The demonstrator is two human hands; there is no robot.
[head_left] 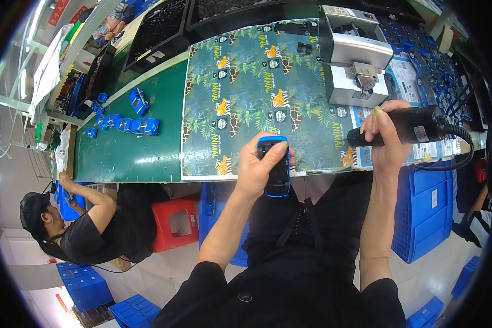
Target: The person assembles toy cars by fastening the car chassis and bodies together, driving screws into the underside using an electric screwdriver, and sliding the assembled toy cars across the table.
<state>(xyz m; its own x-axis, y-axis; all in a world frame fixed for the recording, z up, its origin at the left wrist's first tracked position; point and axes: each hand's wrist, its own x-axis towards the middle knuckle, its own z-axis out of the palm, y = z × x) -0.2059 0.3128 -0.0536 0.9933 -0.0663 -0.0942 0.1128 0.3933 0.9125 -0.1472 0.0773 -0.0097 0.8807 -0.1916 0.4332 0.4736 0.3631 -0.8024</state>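
My left hand (252, 170) is closed round a blue toy car (277, 180), held at the table's front edge with its black underside up and the thumb across it. My right hand (388, 136) grips a black electric screwdriver (418, 126) lying sideways, its dark nose pointing left toward the car. The two are apart. From the screwdriver's right end a thick black cable (467, 147) loops down. Beneath both hands lies a printed sheet (246, 109) with animal and leaf patterns.
A silver bench machine (358, 60) stands behind my right hand. Several blue toy cars (131, 124) lie on the green tabletop (142, 158) at left; many blue parts (432, 82) fill the right. Dark trays (161, 33) line the back. A co-worker (87, 224) sits at left near a red stool (175, 224).
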